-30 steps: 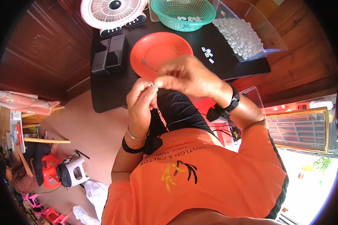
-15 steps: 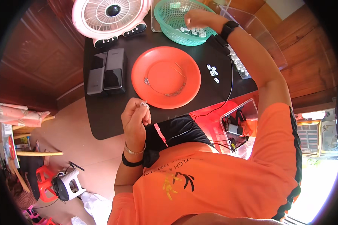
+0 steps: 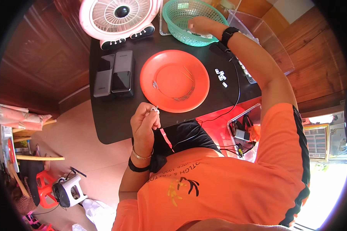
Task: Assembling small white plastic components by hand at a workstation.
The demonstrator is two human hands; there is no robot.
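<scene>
My left hand (image 3: 144,120) is closed in a pinch just off the near edge of the table. Between its thumb and finger sits a small white plastic clip (image 3: 155,109), with a thin tip sticking up. Beside it, an orange-red plate (image 3: 150,73) holds thin metal nails (image 3: 184,94) in a curved row along its near side. My right hand (image 3: 201,25) reaches into a green mesh basket (image 3: 181,34). Its fingers curl downward over the white pieces, and the fingertips are hidden, so what they hold does not show.
Loose white clips (image 3: 221,76) lie right of the plate. Two dark grey power banks (image 3: 122,75) lie left of it, below a pink fan (image 3: 119,23). A black cable (image 3: 238,84) crosses the table's right side, near a clear plastic box (image 3: 264,42).
My right hand has moved slightly left and lower in the basket, covering most of the white pieces there. The view has shifted a little; my left hand keeps its pinch.
</scene>
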